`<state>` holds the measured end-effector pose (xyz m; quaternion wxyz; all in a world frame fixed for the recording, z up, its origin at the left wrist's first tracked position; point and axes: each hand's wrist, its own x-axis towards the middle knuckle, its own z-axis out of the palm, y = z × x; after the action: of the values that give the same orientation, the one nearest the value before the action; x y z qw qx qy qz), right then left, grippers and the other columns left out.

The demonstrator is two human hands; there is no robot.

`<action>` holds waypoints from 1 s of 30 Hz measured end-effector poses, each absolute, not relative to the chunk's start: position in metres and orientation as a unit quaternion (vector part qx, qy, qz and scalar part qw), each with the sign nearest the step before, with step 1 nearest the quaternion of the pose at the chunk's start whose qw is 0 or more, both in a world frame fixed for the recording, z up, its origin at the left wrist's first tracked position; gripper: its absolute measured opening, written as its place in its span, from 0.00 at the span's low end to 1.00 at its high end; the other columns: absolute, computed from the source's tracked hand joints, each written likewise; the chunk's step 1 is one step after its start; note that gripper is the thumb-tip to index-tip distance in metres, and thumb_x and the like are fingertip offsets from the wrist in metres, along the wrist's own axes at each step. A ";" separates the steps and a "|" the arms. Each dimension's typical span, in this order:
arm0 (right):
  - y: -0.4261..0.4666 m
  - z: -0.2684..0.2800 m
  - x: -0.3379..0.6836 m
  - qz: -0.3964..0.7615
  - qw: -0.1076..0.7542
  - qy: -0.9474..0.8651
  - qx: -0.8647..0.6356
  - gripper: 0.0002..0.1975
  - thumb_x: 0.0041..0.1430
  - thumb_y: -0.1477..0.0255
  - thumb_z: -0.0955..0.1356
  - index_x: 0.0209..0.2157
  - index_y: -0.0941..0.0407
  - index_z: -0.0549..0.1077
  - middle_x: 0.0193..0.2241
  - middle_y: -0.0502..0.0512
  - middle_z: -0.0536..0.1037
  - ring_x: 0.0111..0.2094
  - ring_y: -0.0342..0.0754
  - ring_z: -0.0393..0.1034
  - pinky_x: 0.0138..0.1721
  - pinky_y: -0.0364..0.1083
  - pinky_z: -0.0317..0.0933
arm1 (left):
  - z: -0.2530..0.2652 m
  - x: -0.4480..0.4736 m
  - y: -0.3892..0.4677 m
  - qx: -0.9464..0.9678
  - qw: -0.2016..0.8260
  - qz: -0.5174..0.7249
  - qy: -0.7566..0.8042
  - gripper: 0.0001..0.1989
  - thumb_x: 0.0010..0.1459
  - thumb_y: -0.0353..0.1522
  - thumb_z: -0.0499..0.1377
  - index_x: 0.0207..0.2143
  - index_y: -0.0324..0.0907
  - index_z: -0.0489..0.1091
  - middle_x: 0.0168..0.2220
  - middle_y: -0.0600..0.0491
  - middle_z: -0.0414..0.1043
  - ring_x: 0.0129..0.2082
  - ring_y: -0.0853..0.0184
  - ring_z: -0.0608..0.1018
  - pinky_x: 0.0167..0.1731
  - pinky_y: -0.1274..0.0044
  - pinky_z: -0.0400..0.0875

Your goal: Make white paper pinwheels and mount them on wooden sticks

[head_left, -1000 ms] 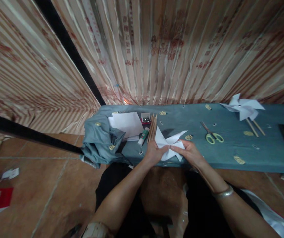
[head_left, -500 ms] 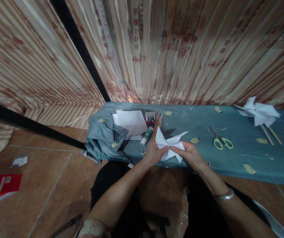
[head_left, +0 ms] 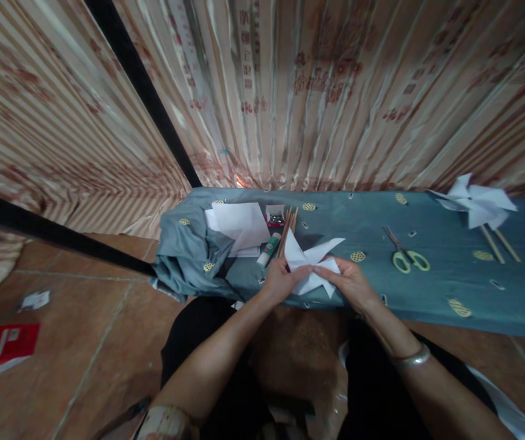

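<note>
A white paper pinwheel (head_left: 308, 256) is held between both hands over the front edge of the cloth-covered table. My left hand (head_left: 284, 280) grips its left side, the thumb laid across toward the middle. On the right side, my right hand (head_left: 348, 278) pinches the paper, and its thumb meets the left one near the centre. Just beyond my left hand lie several wooden sticks (head_left: 288, 227) and a green-and-white glue stick (head_left: 269, 249). What the fingers do beneath the paper is hidden.
White paper sheets (head_left: 241, 225) and a small open box of metal pieces (head_left: 275, 217) lie at the left. Scissors with yellow-green handles (head_left: 402, 260) rest right of my hands. Farther right are finished-looking pinwheels (head_left: 477, 201) on sticks. Black poles (head_left: 143, 91) stand at the left.
Both thumbs have come closer together over the centre of the pinwheel. The view has shifted slightly; the things on the table lie as before.
</note>
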<state>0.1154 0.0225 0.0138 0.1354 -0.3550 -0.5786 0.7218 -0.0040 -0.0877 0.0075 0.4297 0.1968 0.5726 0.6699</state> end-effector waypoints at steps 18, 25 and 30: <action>0.051 0.022 0.140 0.718 0.239 -0.518 -0.399 0.21 0.28 0.60 0.81 0.25 0.54 0.78 0.25 0.51 0.82 0.25 0.46 0.72 0.29 0.44 0.66 | 0.003 -0.056 -0.070 0.377 0.194 0.550 0.720 0.09 0.54 0.27 0.59 0.36 0.40 0.77 0.36 0.50 0.77 0.36 0.66 0.77 0.41 0.75 0.71; 0.055 0.024 0.148 0.721 0.241 -0.512 -0.400 0.21 0.27 0.59 0.82 0.24 0.54 0.78 0.24 0.51 0.81 0.24 0.45 0.72 0.29 0.44 0.66 | 0.003 -0.051 -0.066 0.553 0.071 0.228 0.798 0.14 0.59 0.24 0.54 0.45 0.37 0.74 0.43 0.44 0.74 0.45 0.60 0.75 0.47 0.71 0.71; 0.056 0.021 0.155 0.716 0.243 -0.532 -0.381 0.21 0.31 0.58 0.81 0.27 0.54 0.78 0.25 0.51 0.81 0.27 0.47 0.74 0.32 0.46 0.67 | 0.002 -0.043 -0.060 0.582 0.024 0.131 0.802 0.12 0.60 0.26 0.55 0.44 0.39 0.72 0.45 0.46 0.73 0.48 0.59 0.73 0.53 0.69 0.67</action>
<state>0.1549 0.0560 0.0213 0.2428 -0.3808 -0.5318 0.7164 -0.0432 -0.0596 0.0023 0.0244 0.5824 0.8019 0.1310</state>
